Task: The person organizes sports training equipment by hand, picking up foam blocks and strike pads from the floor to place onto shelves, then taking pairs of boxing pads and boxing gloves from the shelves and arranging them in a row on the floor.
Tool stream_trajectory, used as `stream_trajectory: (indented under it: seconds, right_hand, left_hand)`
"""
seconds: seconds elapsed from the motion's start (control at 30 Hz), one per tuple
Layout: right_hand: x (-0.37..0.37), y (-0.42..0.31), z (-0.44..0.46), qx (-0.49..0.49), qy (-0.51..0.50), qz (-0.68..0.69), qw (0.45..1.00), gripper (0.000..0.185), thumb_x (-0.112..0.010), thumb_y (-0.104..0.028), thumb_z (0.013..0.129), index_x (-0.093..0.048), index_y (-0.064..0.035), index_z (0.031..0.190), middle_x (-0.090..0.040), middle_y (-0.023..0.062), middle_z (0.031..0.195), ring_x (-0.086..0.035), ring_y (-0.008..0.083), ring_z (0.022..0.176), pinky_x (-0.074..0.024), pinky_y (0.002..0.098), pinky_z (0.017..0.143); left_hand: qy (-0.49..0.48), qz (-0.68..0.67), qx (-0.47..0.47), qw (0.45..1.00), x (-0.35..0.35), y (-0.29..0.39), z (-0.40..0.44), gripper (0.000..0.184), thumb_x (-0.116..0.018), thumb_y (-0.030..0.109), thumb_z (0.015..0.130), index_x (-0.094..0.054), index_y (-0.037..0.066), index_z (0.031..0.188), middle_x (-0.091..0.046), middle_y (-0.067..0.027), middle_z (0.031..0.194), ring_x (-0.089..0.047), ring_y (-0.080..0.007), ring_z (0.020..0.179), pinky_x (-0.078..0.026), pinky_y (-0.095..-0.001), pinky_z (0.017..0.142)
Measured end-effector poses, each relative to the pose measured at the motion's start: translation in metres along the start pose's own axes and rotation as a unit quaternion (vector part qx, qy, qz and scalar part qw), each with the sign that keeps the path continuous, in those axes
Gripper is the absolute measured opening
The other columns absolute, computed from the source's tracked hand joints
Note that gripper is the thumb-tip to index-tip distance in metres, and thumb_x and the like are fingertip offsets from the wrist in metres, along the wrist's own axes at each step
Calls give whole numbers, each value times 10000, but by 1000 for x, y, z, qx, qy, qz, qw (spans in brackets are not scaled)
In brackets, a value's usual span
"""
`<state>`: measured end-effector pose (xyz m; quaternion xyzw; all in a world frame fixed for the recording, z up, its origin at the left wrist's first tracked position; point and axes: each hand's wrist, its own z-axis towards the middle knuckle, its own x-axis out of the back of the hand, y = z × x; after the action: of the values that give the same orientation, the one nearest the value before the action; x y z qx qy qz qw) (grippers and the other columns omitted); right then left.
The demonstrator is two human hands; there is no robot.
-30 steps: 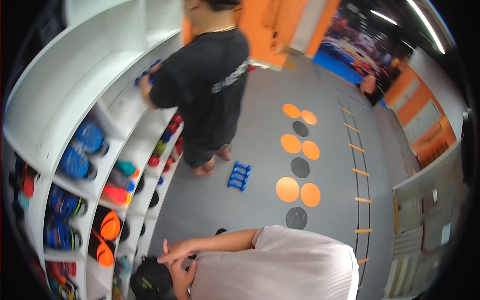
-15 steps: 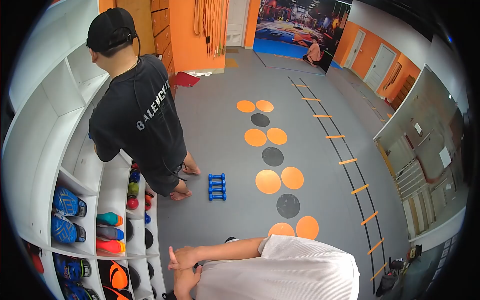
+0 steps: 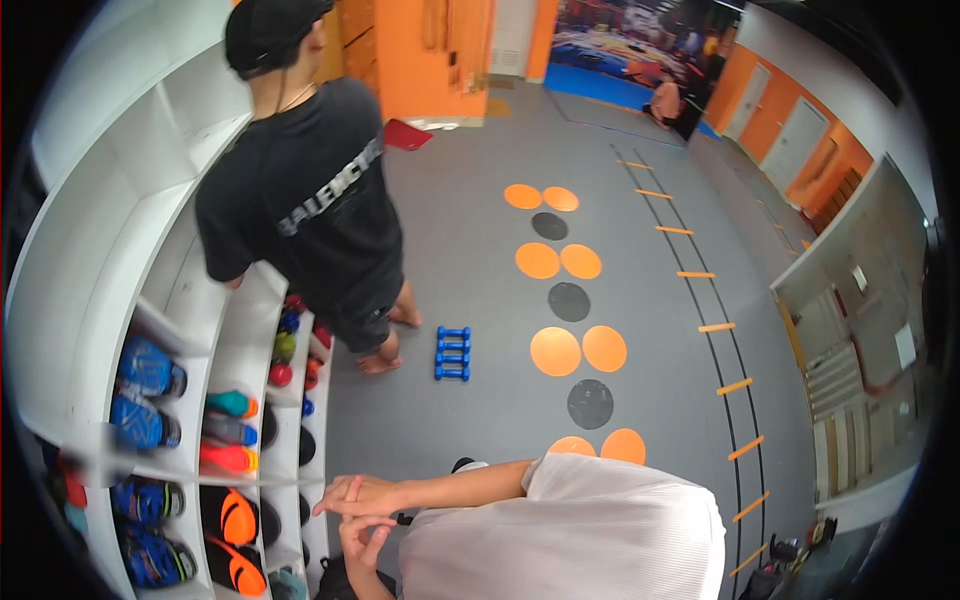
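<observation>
My right hand (image 3: pixel 362 495) reaches left from a white sleeve, its fingers stretched out and partly apart. Just below it, my left hand (image 3: pixel 366 538) points upward, its fingers loosely extended toward my right palm. The hands meet and overlap at the fingers, and nothing shows in either. White ribbed fabric of my shirt (image 3: pixel 580 530) fills the bottom centre. The shelving unit (image 3: pixel 235 480) is nearest to my hands, on their left, with orange-and-black gear (image 3: pixel 238 518) in one compartment.
A person in a black T-shirt (image 3: pixel 310 190) stands at the shelves. Blue dumbbells (image 3: pixel 453 353) lie on the floor beside orange discs (image 3: pixel 555 351) and black discs (image 3: pixel 590 404). Farther right runs an agility ladder (image 3: pixel 716 327). Another person (image 3: pixel 664 100) sits at the back.
My hands were clasped closer together; now their fingers are more spread and crossed. The view has shifted, and the person in black has turned the head to the right.
</observation>
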<state>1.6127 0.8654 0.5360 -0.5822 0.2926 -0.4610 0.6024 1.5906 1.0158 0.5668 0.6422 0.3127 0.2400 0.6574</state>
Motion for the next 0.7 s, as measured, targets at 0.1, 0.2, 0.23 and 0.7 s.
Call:
stream_trajectory:
  seconds: [0.1, 0.2, 0.23, 0.7]
  right_hand:
    - [-39, 33, 1, 56, 8, -123, 991, 445, -440, -360, 917, -572, -91, 1245, -616, 166, 1148, -558, 344, 1086, -431, 428, 968]
    - [-45, 15, 1, -64, -65, -18, 996, 490, -451, -428, 938, -618, -20, 1153, -609, 173, 1205, -576, 336, 1089, -450, 393, 935]
    - [-59, 13, 3, -77, -98, 3, 992, 502, -440, -439, 944, -623, -16, 1143, -622, 168, 1185, -585, 326, 1080, -455, 384, 924]
    - [-210, -30, 124, -133, -117, 67, 982, 408, -529, -316, 930, -587, -29, 1214, -647, 82, 1092, -605, 171, 980, -456, 311, 859]
  left_hand:
    - [-5, 190, -55, 980, 3, 3, -21, 144, -690, 135, 804, -738, 42, 902, -500, -178, 1362, -428, -325, 1309, -470, -393, 904]
    - [5, 216, -51, 975, 11, 21, -42, 128, -670, 60, 811, -737, 63, 920, -454, -221, 1396, -403, -328, 1331, -322, -401, 1057]
    - [25, 211, -49, 976, 21, 21, -59, 132, -670, 60, 813, -731, 58, 930, -475, -211, 1376, -402, -325, 1331, -318, -402, 1062]
    - [566, 0, 44, 823, 159, -9, -324, 139, -585, 99, 923, -656, 30, 1021, -646, -52, 1085, -645, -134, 909, -476, -250, 725]
